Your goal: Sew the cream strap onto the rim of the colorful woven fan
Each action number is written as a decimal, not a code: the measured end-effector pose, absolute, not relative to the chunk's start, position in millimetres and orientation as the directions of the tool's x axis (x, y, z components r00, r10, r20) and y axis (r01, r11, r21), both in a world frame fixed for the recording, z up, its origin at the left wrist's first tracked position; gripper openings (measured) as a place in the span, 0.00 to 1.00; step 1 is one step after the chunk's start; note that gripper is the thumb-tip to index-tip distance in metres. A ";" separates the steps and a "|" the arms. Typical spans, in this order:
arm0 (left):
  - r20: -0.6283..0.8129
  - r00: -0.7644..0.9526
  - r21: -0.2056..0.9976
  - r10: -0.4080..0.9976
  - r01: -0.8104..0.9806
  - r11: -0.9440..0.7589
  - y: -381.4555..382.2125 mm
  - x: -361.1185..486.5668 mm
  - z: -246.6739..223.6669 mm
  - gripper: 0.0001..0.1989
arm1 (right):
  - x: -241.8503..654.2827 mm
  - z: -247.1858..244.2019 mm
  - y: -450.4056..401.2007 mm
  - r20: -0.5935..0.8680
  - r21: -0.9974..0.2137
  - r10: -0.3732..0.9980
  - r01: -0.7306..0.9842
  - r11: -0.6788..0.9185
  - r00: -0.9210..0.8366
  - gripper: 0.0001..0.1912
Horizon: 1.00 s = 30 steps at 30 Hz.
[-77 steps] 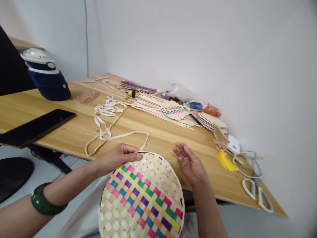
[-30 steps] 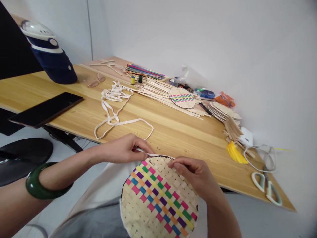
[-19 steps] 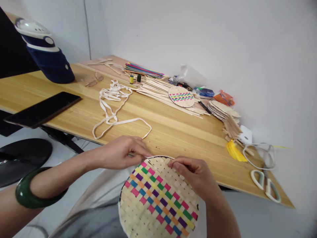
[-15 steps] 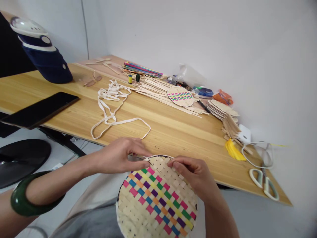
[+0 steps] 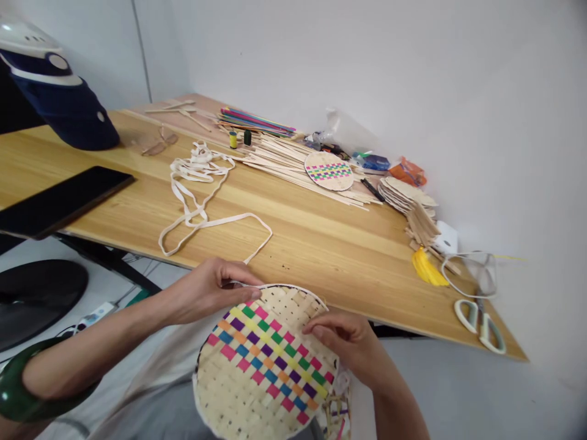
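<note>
Hands (image 5: 257,292) pinch the woven disc (image 5: 266,360), cord (image 5: 211,223) and scissors (image 5: 480,324) lying beyond.

The green bangle (image 5: 13,391) is cropped; right fingers (image 5: 328,319) partly hide the disc (image 5: 238,382).

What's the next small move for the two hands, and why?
Probably keep the left hand pinching the rim and draw the right hand up off the woven disc: its fingertips are bunched over the weave, perhaps on a stitch, while the white tape trails loose across the table.
</note>
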<state>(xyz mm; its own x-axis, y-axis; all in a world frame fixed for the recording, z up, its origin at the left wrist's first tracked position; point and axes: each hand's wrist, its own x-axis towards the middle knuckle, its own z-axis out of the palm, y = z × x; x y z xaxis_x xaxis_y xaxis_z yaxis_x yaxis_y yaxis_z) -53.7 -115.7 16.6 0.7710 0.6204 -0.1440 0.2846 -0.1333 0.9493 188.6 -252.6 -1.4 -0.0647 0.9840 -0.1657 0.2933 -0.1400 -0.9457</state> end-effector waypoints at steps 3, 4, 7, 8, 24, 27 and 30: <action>-0.229 0.785 0.936 0.576 0.339 -0.091 -115.8 -57.0 18.6 0.12 | 180.7 0.3 -254.5 -0.109 -0.928 0.994 0.358 -0.102 0.001 0.09; -0.240 0.798 0.928 0.553 0.355 -0.110 -115.9 -58.4 19.4 0.12 | 178.7 1.8 -254.8 -0.091 -0.922 0.996 0.377 -0.090 0.014 0.10; -0.182 0.823 0.904 0.538 0.355 -0.238 -116.4 -61.6 23.3 0.13 | 174.2 7.4 -255.1 -0.053 -0.914 0.998 0.401 -0.061 0.031 0.10; -0.146 0.824 0.899 0.548 0.341 -0.274 -116.8 -61.6 25.0 0.13 | 172.7 9.3 -254.9 -0.047 -0.913 0.998 0.404 -0.054 0.029 0.10; -0.285 0.753 0.953 0.593 0.288 0.093 -122.1 -16.4 19.8 0.20 | 165.0 16.5 -253.4 -0.052 -0.908 0.998 0.418 -0.032 -0.035 0.09; -0.298 0.746 0.948 0.595 0.302 0.097 -121.1 -15.6 17.7 0.19 | 165.3 15.4 -252.7 -0.043 -0.912 0.998 0.409 -0.025 -0.036 0.09; -0.302 0.731 0.944 0.612 0.320 0.083 -121.0 -15.6 16.0 0.19 | 164.9 14.8 -252.4 -0.053 -0.910 0.998 0.413 -0.038 -0.025 0.09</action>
<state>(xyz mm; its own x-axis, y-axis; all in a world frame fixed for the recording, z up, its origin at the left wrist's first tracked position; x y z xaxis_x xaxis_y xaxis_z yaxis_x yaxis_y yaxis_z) -15.6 -121.0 16.0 0.7307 0.6122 -0.3021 0.3203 0.0834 0.9436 164.9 -252.4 14.8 -0.0245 0.9983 -0.0530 0.4132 -0.0382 -0.9098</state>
